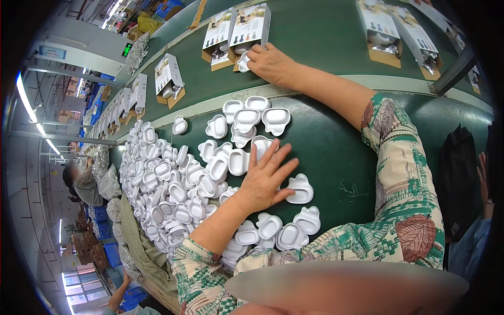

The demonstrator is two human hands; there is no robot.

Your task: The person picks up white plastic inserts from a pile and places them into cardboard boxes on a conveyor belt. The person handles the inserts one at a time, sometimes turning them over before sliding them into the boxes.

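Observation:
My right hand [268, 62] reaches to the far side, its fingers closed on a small white plastic tray [243, 62] with a lobed edge. That tray is at the open lower end of a printed white box [250, 27], and a second box [218, 32] stands beside it. My left hand [266, 176] is spread open over loose white trays on the green table [346, 157]. Its fingertips are at a white tray [264, 146], and the thumb is near another white tray [301, 189]. What lies under the palm is hidden.
A large heap of white trays [168, 184] covers the table's left. Open boxes [169, 79] stand along the green belt [310, 31] beyond a pale rail [388, 83]. A metal post [454, 71] rises at right. Other people are at far left [86, 184] and right [483, 184].

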